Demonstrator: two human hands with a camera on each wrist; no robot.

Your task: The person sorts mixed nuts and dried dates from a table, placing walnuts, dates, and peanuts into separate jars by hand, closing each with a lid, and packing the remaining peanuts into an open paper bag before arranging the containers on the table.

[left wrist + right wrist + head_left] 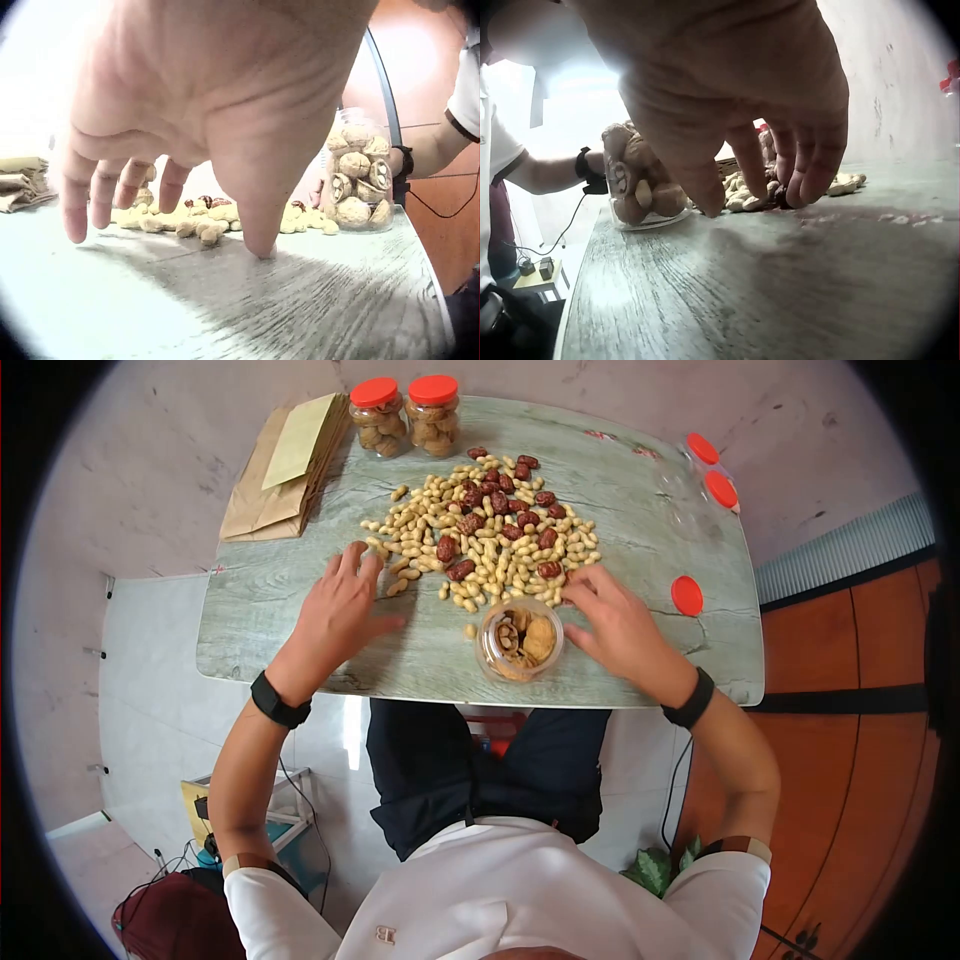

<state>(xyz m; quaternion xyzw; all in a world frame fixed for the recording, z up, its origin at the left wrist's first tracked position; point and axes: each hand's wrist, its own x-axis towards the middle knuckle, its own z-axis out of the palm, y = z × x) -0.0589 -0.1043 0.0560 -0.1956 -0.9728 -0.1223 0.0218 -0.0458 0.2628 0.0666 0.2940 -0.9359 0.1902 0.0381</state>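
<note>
A pile of unshelled peanuts (pixel 408 520) mixed with wrinkled red dates (pixel 499 502) covers the middle of the table. My left hand (pixel 338 605) is at the pile's left edge, fingers spread and pointing down, thumb apart; nothing shows between them. At the pile's right front edge is my right hand (pixel 618 628), its fingers bent down beside the peanuts and a dark red date (pixel 781 196), with the thumb apart from them. Between the hands, nearer the body, a lidless clear jar (pixel 483 652) of walnuts stands upright, close to the right thumb.
Two red-lidded walnut jars (pixel 433 418) stand at the back. Brown paper bags (pixel 262 500) lie at the back left. A loose red lid (pixel 687 596) is on the right, with clear containers with red lids (pixel 720 489) at the right edge. The table's front edge (pixel 420 698) is near the body.
</note>
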